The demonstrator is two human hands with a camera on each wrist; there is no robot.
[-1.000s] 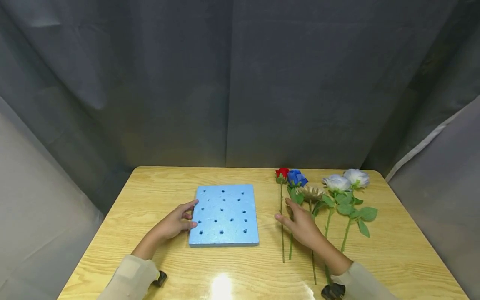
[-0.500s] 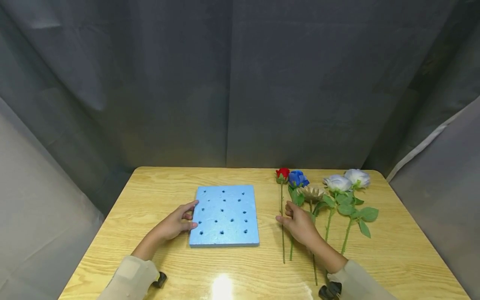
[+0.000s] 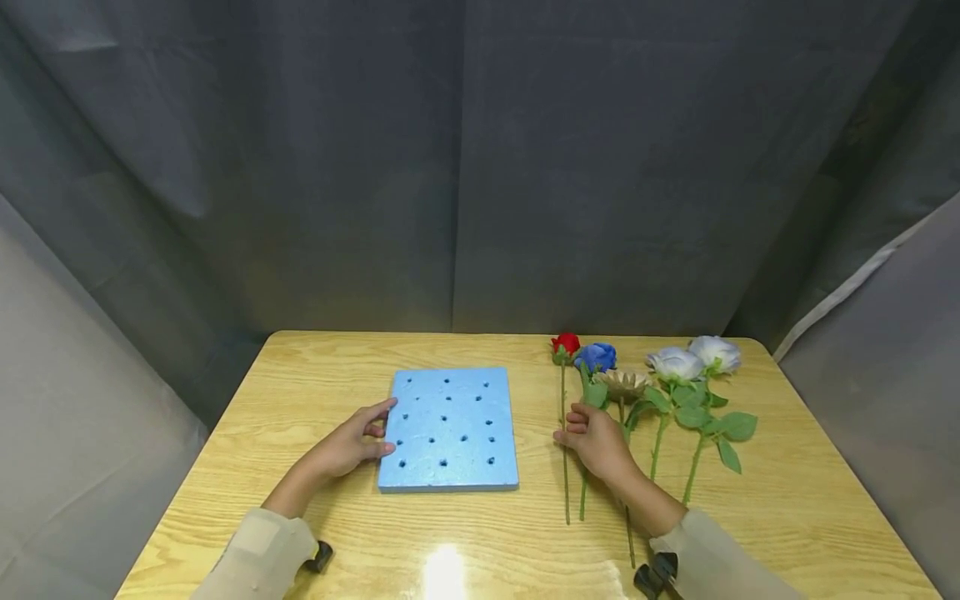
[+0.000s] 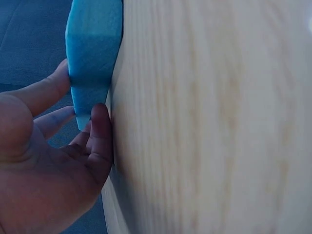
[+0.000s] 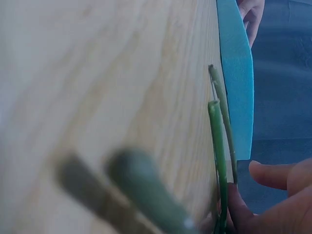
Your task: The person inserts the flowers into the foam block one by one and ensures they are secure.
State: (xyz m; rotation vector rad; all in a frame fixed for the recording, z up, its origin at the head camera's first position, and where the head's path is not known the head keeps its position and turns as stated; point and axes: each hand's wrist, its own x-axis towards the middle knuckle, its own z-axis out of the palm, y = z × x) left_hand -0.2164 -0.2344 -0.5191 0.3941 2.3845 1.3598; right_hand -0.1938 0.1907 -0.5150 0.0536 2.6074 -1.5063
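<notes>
"Close to the far edge of the tabletop (image 3: 300, 375), right of its middle, I see a red flower (image 3: 566, 346), whose stem (image 3: 566, 487) runs toward the near edge. Is this the one being reached for?"

"I believe so. The step in hand looks to be the taking of this flower, while the left hand (image 3: 351, 442) steadies the blue board (image 3: 450, 452)."

"Where exactly is the board?"

"It lies flat, nearer to the left edge of the tabletop than the flowers are, well apart from the near edge, with its holes (image 3: 443, 462) facing up."

"And how are the hands?"

"They are well apart from each other. The left hand is spread, thumb and forefinger touching the left side of the board, not clamped on it. The right hand (image 3: 603, 446) is partly curled at the red flower's stem, with a gap between thumb and forefinger. Whether one finger touches the stem, the right wrist view does not let me say for certain."

"What would the next move call for?"

"In my judgement, a firm pinch on this single stem, and some care: the blue flower (image 3: 596, 358) lies just beside it. The tan flower (image 3: 624, 385) and two pale flowers (image 3: 675, 365), these last toward the far right corner, should be left undisturbed."
</notes>
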